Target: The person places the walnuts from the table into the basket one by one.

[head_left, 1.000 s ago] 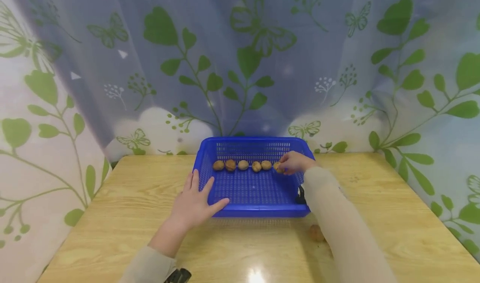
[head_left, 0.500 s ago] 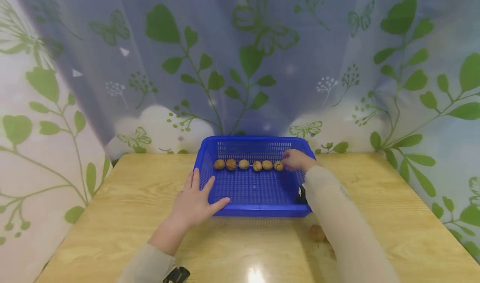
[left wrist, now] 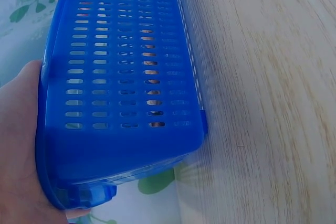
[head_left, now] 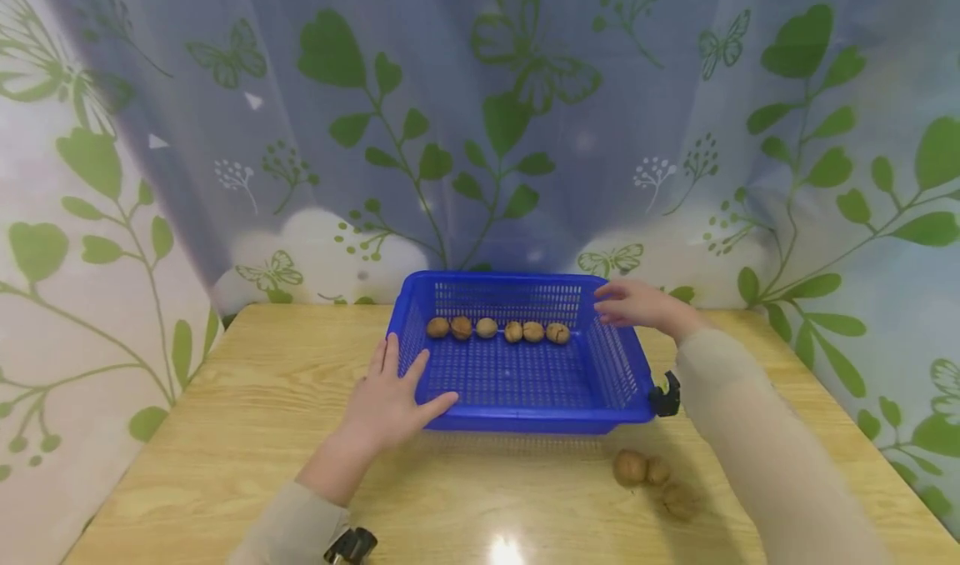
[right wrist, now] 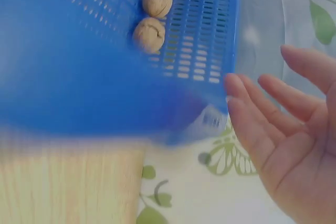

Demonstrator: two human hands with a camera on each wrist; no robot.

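A blue perforated plastic basket stands on the table, with several walnuts in a row along its back. My left hand rests with fingers spread on the basket's left rim and front corner; in the left wrist view the hand lies along the rim. My right hand hovers at the back right corner, its fingers loosely extended and nothing in them. Seen from the right wrist, the open hand is beside the basket corner, with walnuts inside.
Three loose walnuts lie on the wooden table in front of the basket's right corner, partly in the arm's shadow. A black device sits at the right wrist. Behind the table hangs a leaf-patterned curtain.
My right hand has let go of the rightmost walnut in the row and drawn back rightward to the basket's corner. The loose walnuts on the table are uncovered. The left hand stays put.
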